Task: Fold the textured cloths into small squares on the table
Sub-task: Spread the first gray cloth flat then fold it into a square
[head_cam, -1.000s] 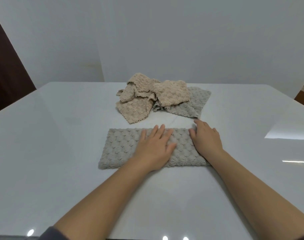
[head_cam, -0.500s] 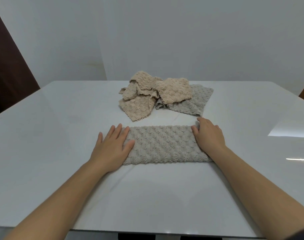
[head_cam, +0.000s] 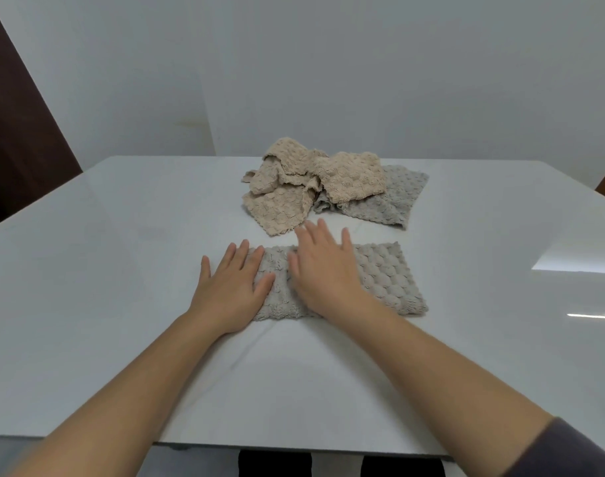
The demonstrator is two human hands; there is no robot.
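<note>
Grey bubble-textured cloth (head_cam: pixel 387 277) lies near on the white tabletop (head_cam: pixel 122 270), now half as long; left hand (head_cam: pixel 232 290) and right hand (head_cam: pixel 323 273), flat and open, press the new fold, holding nothing.

Folded grey cloth (head_cam: pixel 387 273), crumpled pile (head_cam: pixel 315 191) behind

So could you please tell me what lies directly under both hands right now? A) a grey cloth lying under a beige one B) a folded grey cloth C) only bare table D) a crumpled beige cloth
B: the left hand and right hand press flat on the folded grey cloth.
</note>
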